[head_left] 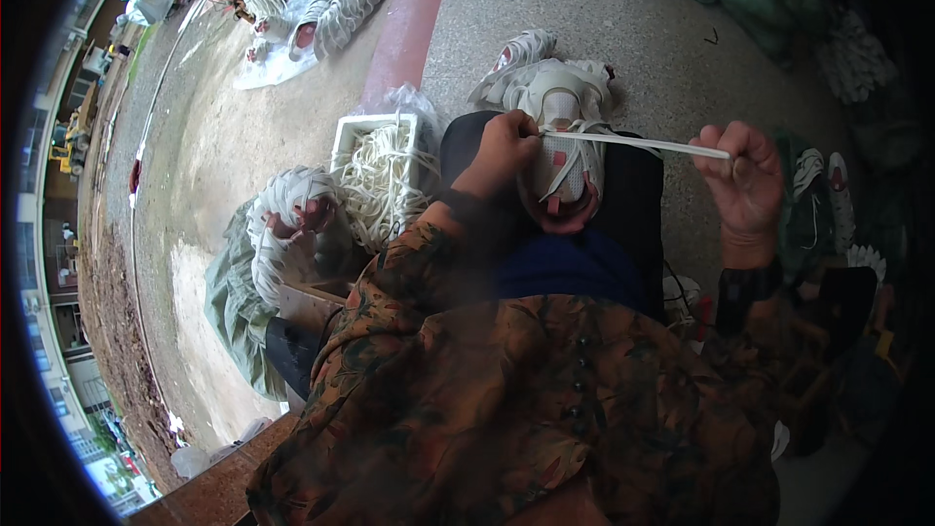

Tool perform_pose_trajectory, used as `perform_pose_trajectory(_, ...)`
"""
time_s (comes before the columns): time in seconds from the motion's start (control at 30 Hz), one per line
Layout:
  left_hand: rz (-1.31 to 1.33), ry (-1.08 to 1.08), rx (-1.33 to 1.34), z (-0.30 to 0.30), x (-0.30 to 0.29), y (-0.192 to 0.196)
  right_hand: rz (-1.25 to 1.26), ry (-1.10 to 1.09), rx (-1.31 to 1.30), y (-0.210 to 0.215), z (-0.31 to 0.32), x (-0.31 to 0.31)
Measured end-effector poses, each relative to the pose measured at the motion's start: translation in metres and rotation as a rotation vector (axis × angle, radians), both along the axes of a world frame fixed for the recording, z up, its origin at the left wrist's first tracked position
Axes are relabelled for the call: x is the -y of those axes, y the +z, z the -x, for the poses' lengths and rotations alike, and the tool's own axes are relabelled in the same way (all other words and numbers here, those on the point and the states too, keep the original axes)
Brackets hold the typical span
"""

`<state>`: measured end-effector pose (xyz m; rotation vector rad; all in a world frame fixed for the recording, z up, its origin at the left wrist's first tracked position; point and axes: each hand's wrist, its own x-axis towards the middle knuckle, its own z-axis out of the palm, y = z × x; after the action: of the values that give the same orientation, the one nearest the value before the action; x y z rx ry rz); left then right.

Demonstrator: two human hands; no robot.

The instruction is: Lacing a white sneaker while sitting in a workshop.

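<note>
Left hand (502, 151) pinched shoe (563, 141) on lap | right hand (745, 180) closed on lace (633, 143) end, pulled taut rightward | lace bin (375, 170) left of knee

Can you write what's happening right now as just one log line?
left hand: steadies white shoe on lap | right hand: pulls white lace taut | beside: box of laces

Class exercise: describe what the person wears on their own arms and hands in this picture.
The left hand and right hand are bare, no gloves. Both arms wear long sleeves in a brown, floral-patterned fabric, each ending in a dark cuff at the wrist.
</note>
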<state>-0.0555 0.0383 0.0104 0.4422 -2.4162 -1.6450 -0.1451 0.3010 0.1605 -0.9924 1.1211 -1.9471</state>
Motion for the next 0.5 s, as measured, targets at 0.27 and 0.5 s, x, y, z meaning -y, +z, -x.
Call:
perform_pose_trajectory(0.27, 1.026, -0.303, -0.143, -0.029, -0.043, 0.035, 0.308, -0.336, 0.356, -0.027, -0.004, 0.028)
perform_pose_trajectory(0.5, 0.777, -0.201, 0.024, -0.020, -0.040, 0.036, -0.096, -0.348, 0.079, -0.054, 0.003, 0.029)
